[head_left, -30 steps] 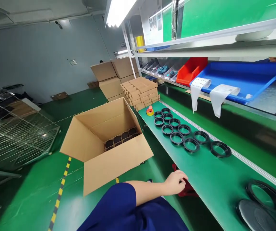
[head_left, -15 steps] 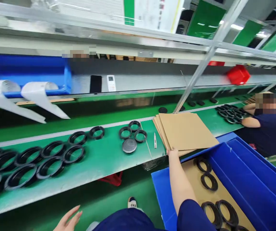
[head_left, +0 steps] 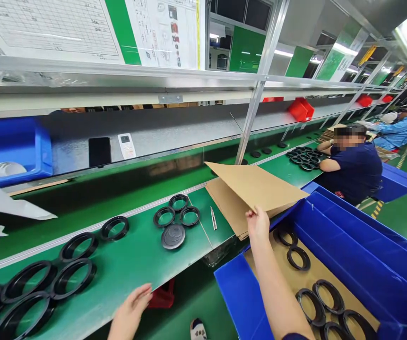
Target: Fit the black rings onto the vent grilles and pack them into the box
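My right hand [head_left: 257, 223] grips the near corner of a brown cardboard sheet [head_left: 258, 185] and holds it lifted and tilted above the stack of cardboard sheets [head_left: 226, 208] on the green bench [head_left: 135, 255]. My left hand [head_left: 131, 311] rests, fingers loosely curled, on the bench's front edge and holds nothing. Black rings [head_left: 177, 211] and a dark round lid [head_left: 173, 235] lie left of the stack. A small pen-like tool [head_left: 212, 218] lies beside the stack.
A blue crate [head_left: 348, 245] at my right holds black rings [head_left: 313, 302] on a cardboard liner. More black rings [head_left: 47, 278] lie on the bench at left. A phone [head_left: 99, 151] and a remote [head_left: 126, 145] rest on the shelf. A seated person [head_left: 352, 165] works farther right.
My view swung right from the open carton to the bench. My right hand has lifted the top cardboard sheet off the stack. My left hand came up onto the bench edge.
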Available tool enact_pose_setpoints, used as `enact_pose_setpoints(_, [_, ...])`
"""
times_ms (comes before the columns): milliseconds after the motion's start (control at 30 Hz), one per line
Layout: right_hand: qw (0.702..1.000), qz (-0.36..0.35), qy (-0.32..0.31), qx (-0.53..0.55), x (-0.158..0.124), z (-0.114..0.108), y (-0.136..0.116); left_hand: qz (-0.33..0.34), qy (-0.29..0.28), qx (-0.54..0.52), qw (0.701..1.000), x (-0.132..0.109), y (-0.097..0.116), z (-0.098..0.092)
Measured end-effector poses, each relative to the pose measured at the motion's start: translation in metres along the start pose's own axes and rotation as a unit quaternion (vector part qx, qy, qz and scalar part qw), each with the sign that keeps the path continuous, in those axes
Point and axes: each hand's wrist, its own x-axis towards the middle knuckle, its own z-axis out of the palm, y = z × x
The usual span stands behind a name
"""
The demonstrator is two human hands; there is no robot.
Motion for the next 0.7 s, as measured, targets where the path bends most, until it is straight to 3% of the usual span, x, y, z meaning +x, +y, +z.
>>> enact_pose_setpoints(67, [0.998,-0.015,-0.055,0.003,-0.049,-0.019,0.002,0.019,-0.094,-0.007,0.995,-0.007,0.039,0.057])
enact_pose_setpoints(100, [0.996,-0.021,-0.083,-0.001,-0.073,-0.03,0.007,0.026,-0.17,-0.037,0.984,-0.012,0.057,0.087])
enact_pose_setpoints(167, [0.991,-0.013,-0.132,-0.026,-0.121,-0.051,0.021,0.023,-0.297,-0.143,0.944,-0.023,0.086,0.142])
enact_pose_setpoints(200, [0.987,0.004,-0.152,-0.043,-0.142,-0.062,0.03,0.013,-0.333,-0.189,0.924,-0.029,0.095,0.165])
enact_pose_setpoints(267, [0.978,0.063,-0.186,-0.068,-0.172,-0.082,0.044,-0.014,-0.339,-0.233,0.911,-0.039,0.098,0.198])
enact_pose_setpoints(333, [0.966,0.125,-0.217,-0.067,-0.182,-0.102,0.05,-0.035,-0.31,-0.243,0.919,-0.044,0.089,0.209])
enact_pose_setpoints(400, [0.959,0.168,-0.226,-0.046,-0.168,-0.122,0.047,-0.047,-0.304,-0.249,0.918,-0.045,0.073,0.195])
enact_pose_setpoints(467, [0.962,0.179,-0.204,-0.024,-0.136,-0.144,0.039,-0.047,-0.326,-0.25,0.911,-0.041,0.059,0.16])
enact_pose_setpoints(567, [0.971,0.191,-0.142,-0.028,-0.084,-0.174,0.032,-0.035,-0.339,-0.229,0.912,-0.039,0.042,0.083])
enact_pose_setpoints(633, [0.964,0.246,-0.082,-0.056,-0.067,-0.185,0.041,-0.009,-0.298,-0.238,0.924,-0.051,0.024,0.03])
enact_pose_setpoints(700, [0.94,0.324,-0.021,-0.109,-0.071,-0.183,0.06,0.015,-0.223,-0.25,0.942,-0.075,-0.003,-0.017])
